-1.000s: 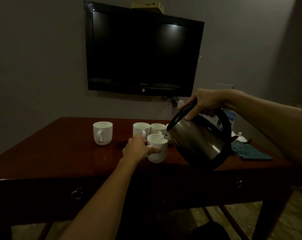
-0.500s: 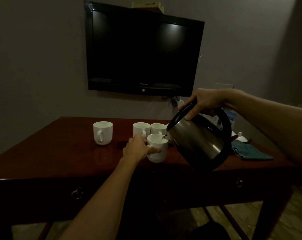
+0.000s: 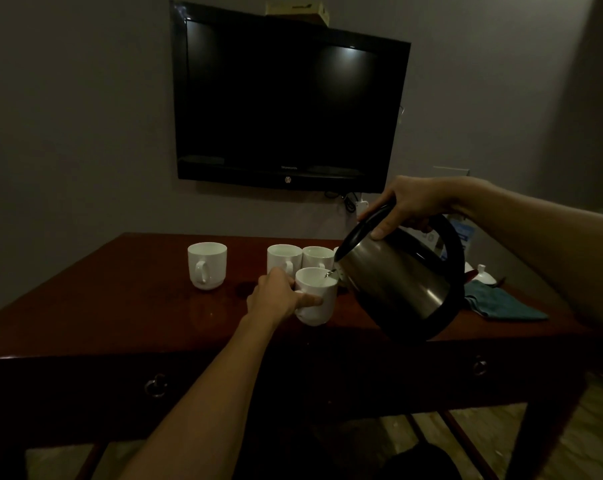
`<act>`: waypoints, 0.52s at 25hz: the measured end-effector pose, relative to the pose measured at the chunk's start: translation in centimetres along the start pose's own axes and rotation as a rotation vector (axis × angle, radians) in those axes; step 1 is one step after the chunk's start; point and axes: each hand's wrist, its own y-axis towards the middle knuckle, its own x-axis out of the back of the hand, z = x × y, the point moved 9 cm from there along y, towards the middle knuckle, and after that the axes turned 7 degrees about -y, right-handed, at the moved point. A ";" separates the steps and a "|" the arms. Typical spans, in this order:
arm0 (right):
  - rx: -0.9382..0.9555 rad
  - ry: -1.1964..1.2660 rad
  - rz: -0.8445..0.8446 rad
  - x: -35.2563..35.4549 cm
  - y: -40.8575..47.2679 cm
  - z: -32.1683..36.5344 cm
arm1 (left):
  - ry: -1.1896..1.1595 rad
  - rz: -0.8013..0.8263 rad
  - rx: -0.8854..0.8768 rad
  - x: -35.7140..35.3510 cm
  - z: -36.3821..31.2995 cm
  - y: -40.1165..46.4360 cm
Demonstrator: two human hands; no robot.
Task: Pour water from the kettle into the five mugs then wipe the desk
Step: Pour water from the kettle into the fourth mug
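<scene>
My right hand [image 3: 414, 206] grips the handle of a steel kettle [image 3: 397, 282] with a black lid and base. The kettle is tilted left, and a thin stream of water falls from its spout into a white mug [image 3: 319, 296]. My left hand [image 3: 279, 296] holds that mug by its handle side, near the front of the dark wooden desk [image 3: 102, 306]. Two more white mugs [image 3: 284, 258] [image 3: 317, 257] stand close together just behind it, and another mug [image 3: 207, 265] stands apart at the left. The kettle hides all but a sliver of a further mug.
A teal cloth [image 3: 500, 303] lies on the desk's right side, with a small white lidded pot [image 3: 483, 275] behind it. A black television [image 3: 289, 102] hangs on the wall above. Ring-pull drawers [image 3: 156, 385] run along the desk's front.
</scene>
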 end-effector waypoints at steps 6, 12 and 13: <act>-0.003 0.004 0.003 0.0 -0.1 -0.1 | -0.017 0.010 -0.010 0.0 -0.1 -0.2; 0.006 -0.008 -0.007 0.1 -0.2 0.1 | -0.012 0.009 -0.020 -0.1 -0.1 -0.1; 0.007 -0.014 -0.010 0.1 -0.1 0.1 | -0.008 0.006 -0.019 -0.1 0.0 0.0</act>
